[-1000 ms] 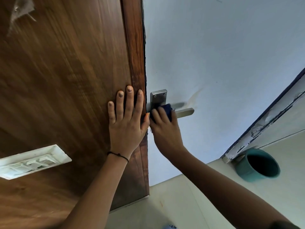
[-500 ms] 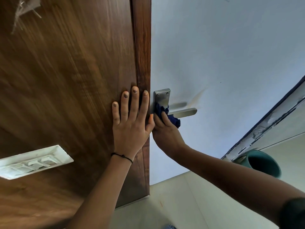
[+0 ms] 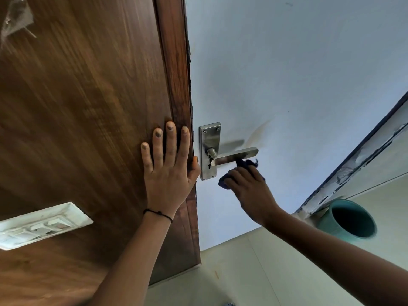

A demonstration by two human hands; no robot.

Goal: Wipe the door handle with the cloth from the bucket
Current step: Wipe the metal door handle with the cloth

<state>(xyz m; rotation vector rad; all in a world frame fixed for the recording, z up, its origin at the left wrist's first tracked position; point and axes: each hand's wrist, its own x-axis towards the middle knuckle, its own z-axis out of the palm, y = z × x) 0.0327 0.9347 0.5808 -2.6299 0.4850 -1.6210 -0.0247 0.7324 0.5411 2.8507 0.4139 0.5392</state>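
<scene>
A steel lever door handle [image 3: 234, 156] on a steel backplate [image 3: 210, 138] sticks out from the pale blue door. My right hand [image 3: 249, 186] is closed on a dark blue cloth [image 3: 245, 164] just under the lever's outer half, the cloth touching its underside. My left hand [image 3: 167, 168] lies flat with fingers spread on the brown wooden frame beside the backplate. The teal bucket [image 3: 346, 219] stands on the floor at the right, its inside dark.
A white switch plate [image 3: 42, 224] sits on the wooden panel at the lower left. A peeling wall skirting [image 3: 362, 160] runs diagonally at the right above the bucket. Pale floor tiles [image 3: 254, 272] lie below.
My right hand with the cloth has slid from the handle's base by the backplate outward to beneath the lever, uncovering the backplate. My left hand has stayed flat on the frame.
</scene>
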